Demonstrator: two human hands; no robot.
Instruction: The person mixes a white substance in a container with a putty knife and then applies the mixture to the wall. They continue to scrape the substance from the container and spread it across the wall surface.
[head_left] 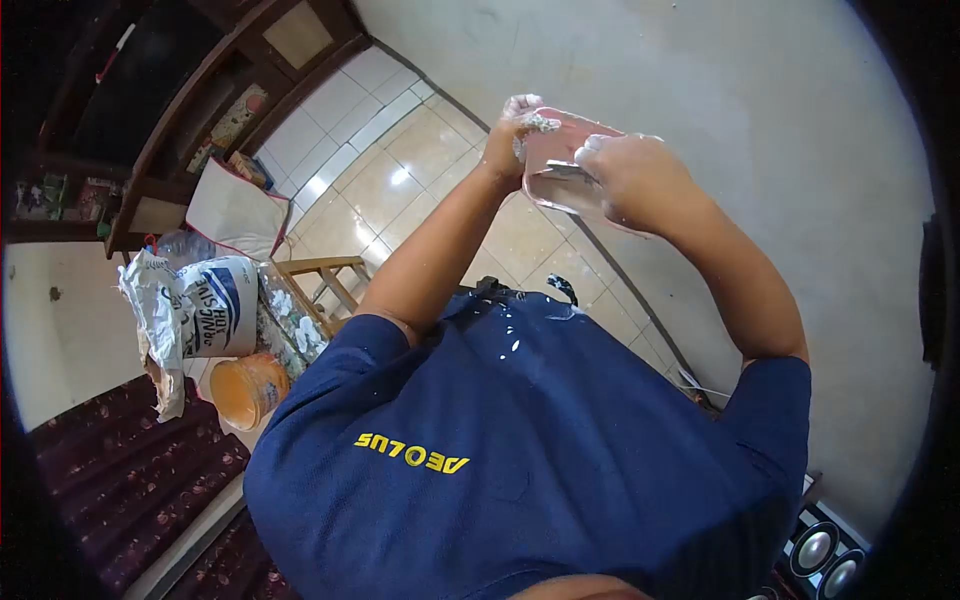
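Observation:
My left hand point(518, 135), its fingers smeared with white paste, grips the left edge of a shallow pinkish tray point(560, 135). The tray is held up in front of me, near the wall. My right hand point(640, 180) is closed over the tray's right part, with white smears on its fingers. From its fingers a flat metal blade, like a putty knife point(565, 169), reaches into the tray. The knife's handle is hidden in my fist.
A plain wall point(780, 150) rises to the right. On the left, a torn white sack point(220, 305) and an orange tub point(248, 390) stand beside a paste-splattered wooden surface point(290, 315). A dark wooden cabinet point(215, 95) is behind; speakers point(815, 548) sit lower right.

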